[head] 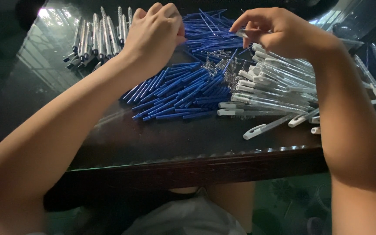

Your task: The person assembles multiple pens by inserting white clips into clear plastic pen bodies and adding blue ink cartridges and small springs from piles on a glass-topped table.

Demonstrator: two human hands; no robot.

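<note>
The near strip of the dark table (162,139), between its front edge and the piles, lies bare and offers a hand open passage from side to side. Beyond it the way is blocked across the middle by a heap of blue refills (183,91), with small springs (216,67) scattered on top, and on the right by a stack of clear pen barrels (275,93) touching that heap. A row of assembled pens (99,37) occupies the far left, leaving an open lane of tabletop between it and the refills, partly taken up by the left hand (155,32), while the right hand (275,30) hovers over the barrels.
</note>
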